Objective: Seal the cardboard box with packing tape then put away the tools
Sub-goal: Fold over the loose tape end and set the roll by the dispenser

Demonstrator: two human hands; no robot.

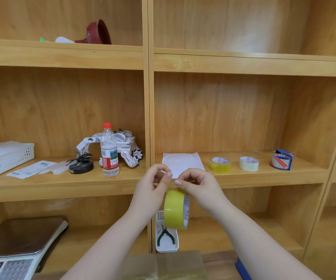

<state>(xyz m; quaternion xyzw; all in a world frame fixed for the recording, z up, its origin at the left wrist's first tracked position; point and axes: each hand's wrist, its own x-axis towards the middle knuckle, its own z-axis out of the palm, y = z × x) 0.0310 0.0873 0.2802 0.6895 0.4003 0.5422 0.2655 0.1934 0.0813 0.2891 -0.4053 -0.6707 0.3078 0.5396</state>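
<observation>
A yellow roll of packing tape [175, 209] hangs upright below my two hands, in front of the shelf. My left hand [153, 183] and my right hand [198, 183] both pinch the clear pulled-out tape end at the top of the roll, thumbs nearly touching. The cardboard box [163, 265] lies at the bottom edge, with a strip of tape along its top. A white basket [166, 242] with green-handled pliers [164, 236] stands behind the box, partly hidden by the roll.
On the middle shelf sit a yellow tape roll [219, 164], a white tape roll [249, 163], a blue tape dispenser [282, 160], a paper sheet [183, 163], a water bottle [109, 151] and a toy robot [122, 147]. A scale [17, 247] stands at the lower left.
</observation>
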